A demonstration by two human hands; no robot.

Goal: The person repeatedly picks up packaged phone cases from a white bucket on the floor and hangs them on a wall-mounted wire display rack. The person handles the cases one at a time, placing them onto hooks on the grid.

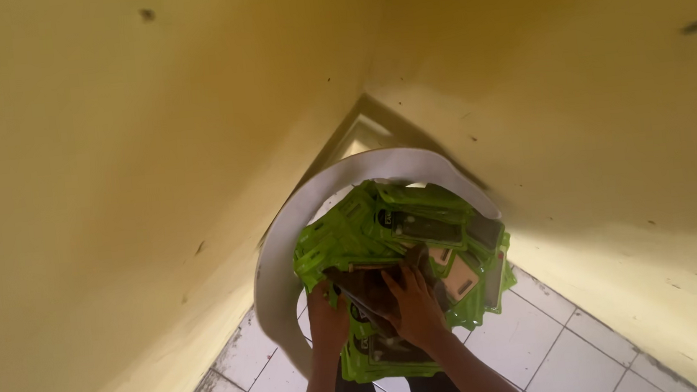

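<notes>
**Listener:** What is in front of you?

**Me:** I am looking down into the corner of a room where two yellow painted walls [110, 158] meet. A large round white plastic basin [275, 265] is tipped up on its edge in that corner, so its open side faces me. Below it is a floor of white square tiles [547, 347] with dark grout lines.

**Listener:** What does the basin hold?

**Me:** A heap of bright green flat retail packs [368, 224], each with a dark or tan panel on its face. They overlap at all angles and fill most of the basin's opening. Some spill past its lower rim towards me.

**Listener:** Where are your hands?

**Me:** Both reach up from the bottom of the view into the lower middle of the heap. My left hand [327, 317] is curled at the lower left edge of the pile, fingers wrapped against the green packs there. My right hand [415, 304] lies just beside it, fingers spread flat and pressing on a dark brown pack [365, 291] in the middle of the pile.

**Listener:** Is either hand gripping something?

**Me:** My left hand looks closed around the edge of the packs. My right is open, only resting on the brown one.
</notes>
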